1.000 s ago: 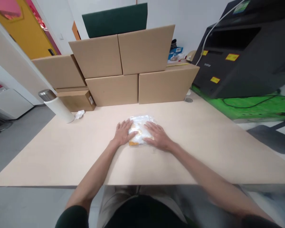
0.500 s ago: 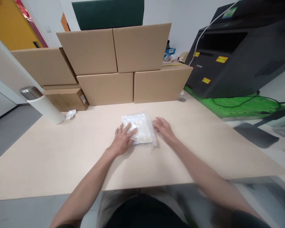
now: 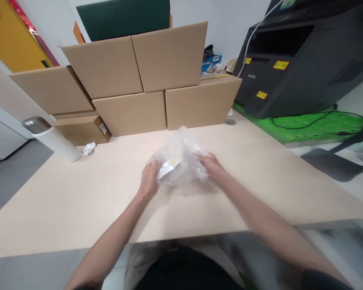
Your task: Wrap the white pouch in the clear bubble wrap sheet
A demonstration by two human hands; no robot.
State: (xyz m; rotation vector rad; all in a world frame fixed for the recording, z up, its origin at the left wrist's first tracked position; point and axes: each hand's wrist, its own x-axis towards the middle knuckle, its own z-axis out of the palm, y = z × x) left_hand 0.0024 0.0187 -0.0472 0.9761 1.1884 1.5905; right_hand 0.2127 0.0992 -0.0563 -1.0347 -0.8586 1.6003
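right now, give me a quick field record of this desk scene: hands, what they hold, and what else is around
left hand: grips the left side of the plastic bag
right hand: grips the bag's right side
plastic bag: clear, crumpled, raised off the desk, something white and yellow inside
behind: stacked cardboard boxes
left: white tumbler, crumpled tissue
right: black printer

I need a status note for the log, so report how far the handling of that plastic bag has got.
Done: the clear plastic bag is off the table and bunched up rather than lying flat. In hand: the left hand grips its left end and the right hand its right side; something white and yellow shows inside. Left: the contents are not out, and whether the bag is open cannot be told.
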